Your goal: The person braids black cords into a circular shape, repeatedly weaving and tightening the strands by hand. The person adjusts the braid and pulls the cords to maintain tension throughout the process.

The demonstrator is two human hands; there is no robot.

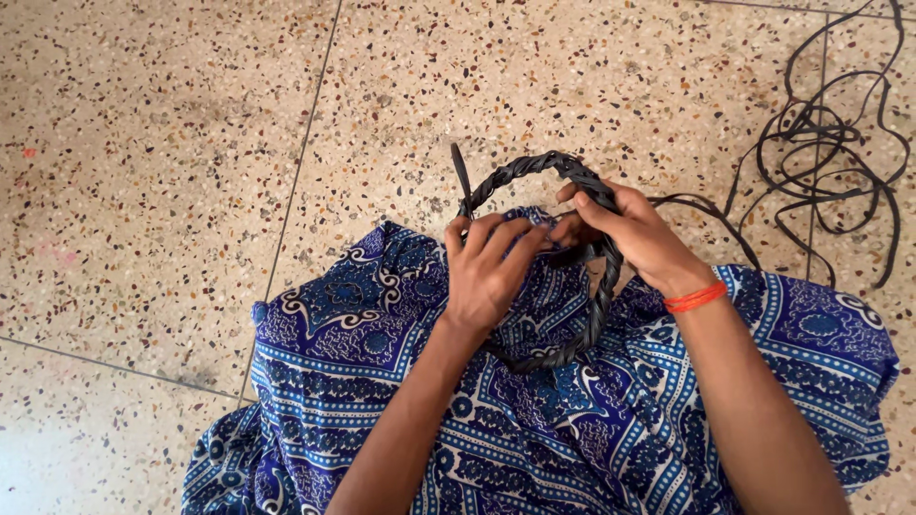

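1. Over a lap draped in blue patterned cloth (572,420), a braided black ring (572,348) is taking shape, standing roughly upright between two bare hands, its lower arc resting on the cloth.
2. Judging by the hands, the plaiting step is under way at the ring's upper right, where both sets of fingers are meeting.
3. At the right hand (634,234), wearing an orange thread wristband (695,298), the grip is closing around the braid's top edge, holding it firm.
4. At the left hand (489,267), the grip is narrowing, fingertips pinching a strand against the ring; a loose black end (462,174) is sticking up beside it.
5. Trailing from the work, a black strip is running to a tangled heap of loose black strips (825,143) on the speckled terrazzo floor (172,172).
6. Likely next: crossing the free strand over while keeping tension, which calls for a steady hold on the finished braid.
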